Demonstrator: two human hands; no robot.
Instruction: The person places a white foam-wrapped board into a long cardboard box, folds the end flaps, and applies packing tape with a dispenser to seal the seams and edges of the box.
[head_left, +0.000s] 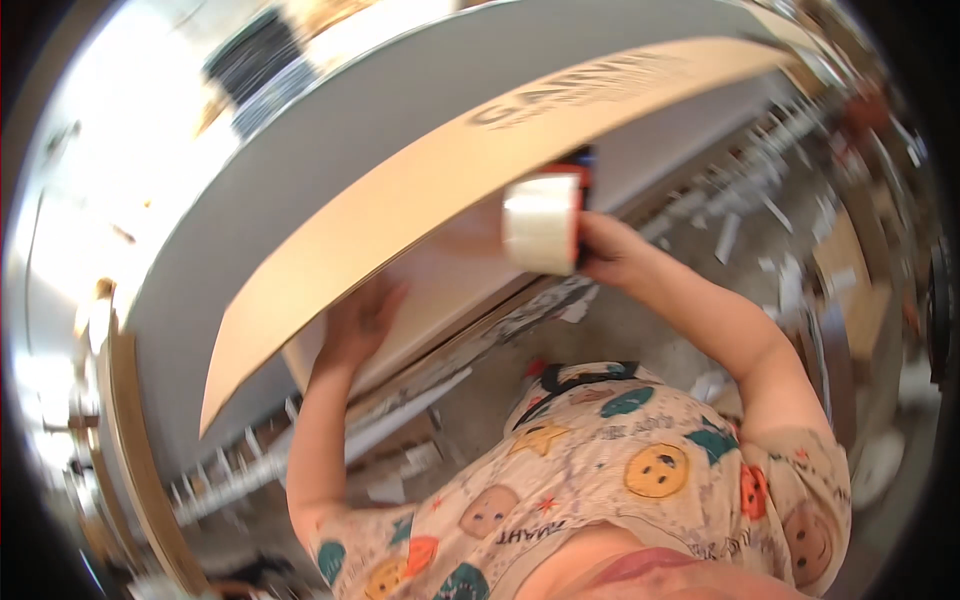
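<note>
A tape dispenser in the right hand, a long cardboard panel above the left hand

The person has the tape dispenser off the counter, near the lower edge of the cardboard panel. The fingers of the right hand are closed around its side, behind the wide, whitish tape roll. The panel extends along the near edge of the counter; whether it rests there cannot be told. The left hand is under the panel's lower edge, partly hidden and in shade, so one cannot tell if its fingers grip or only touch.

The dispenser is probably stiff and of moderate weight, with most of this weight in the roll. It should be taken by its body, because the tape face may be slippery and the cutting side, not clearly seen here, may be sharp. The panel seems light and rather stiff, but it could bend or crease along its length; two hands, well apart on its long edge, would be safer.
</note>
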